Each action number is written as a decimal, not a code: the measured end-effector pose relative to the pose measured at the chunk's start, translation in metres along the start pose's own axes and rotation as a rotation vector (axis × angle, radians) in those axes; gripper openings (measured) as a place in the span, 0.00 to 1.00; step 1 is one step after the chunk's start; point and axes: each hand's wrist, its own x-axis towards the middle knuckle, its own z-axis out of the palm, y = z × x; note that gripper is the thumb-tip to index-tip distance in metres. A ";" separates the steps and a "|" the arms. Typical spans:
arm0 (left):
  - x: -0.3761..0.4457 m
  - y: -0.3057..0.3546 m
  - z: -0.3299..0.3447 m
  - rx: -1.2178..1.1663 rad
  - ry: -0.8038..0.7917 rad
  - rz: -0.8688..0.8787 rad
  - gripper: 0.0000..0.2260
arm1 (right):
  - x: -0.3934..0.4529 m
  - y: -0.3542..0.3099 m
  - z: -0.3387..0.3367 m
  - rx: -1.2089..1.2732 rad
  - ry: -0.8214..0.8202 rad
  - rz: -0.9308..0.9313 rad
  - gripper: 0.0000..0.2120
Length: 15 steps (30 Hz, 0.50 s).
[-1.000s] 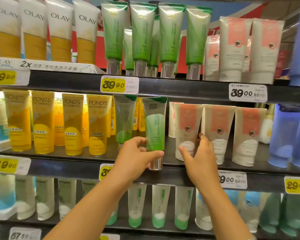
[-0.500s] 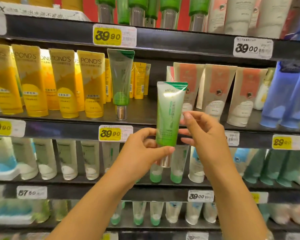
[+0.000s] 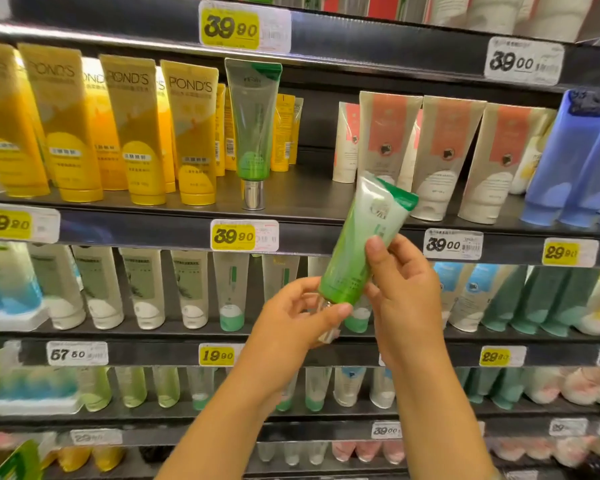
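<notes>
A green and white tube [image 3: 359, 240] with a silver cap is held in front of the shelves, tilted with its crimped end up and to the right. My left hand [image 3: 291, 322] grips it at the capped lower end, thumb across the front. My right hand [image 3: 404, 296] holds the tube's lower body from the right, thumb pressed on its face. A second, matching green tube [image 3: 253, 133] stands cap-down on the shelf behind, alone in its row.
Dark shop shelves [image 3: 326, 233] carry rows of tubes: yellow Pond's tubes [image 3: 129, 129] at left, beige and pink tubes [image 3: 444, 154] and blue bottles [image 3: 568, 161] at right. Pale tubes [image 3: 142, 285] fill the shelf below. Price tags [image 3: 245, 235] line the shelf edges.
The green tube left the shelf, came down toward me and tilted to the right. My right hand took hold of its body. The view dropped to lower shelves.
</notes>
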 end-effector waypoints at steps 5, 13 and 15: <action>-0.011 -0.015 -0.001 -0.533 -0.005 -0.114 0.12 | -0.013 0.005 0.017 0.115 0.068 -0.040 0.20; -0.027 -0.018 -0.015 -0.783 0.036 -0.155 0.18 | -0.035 0.011 0.028 0.170 0.076 -0.039 0.17; -0.034 -0.018 -0.019 -0.796 0.033 -0.169 0.17 | -0.042 0.011 0.030 0.167 0.068 -0.038 0.16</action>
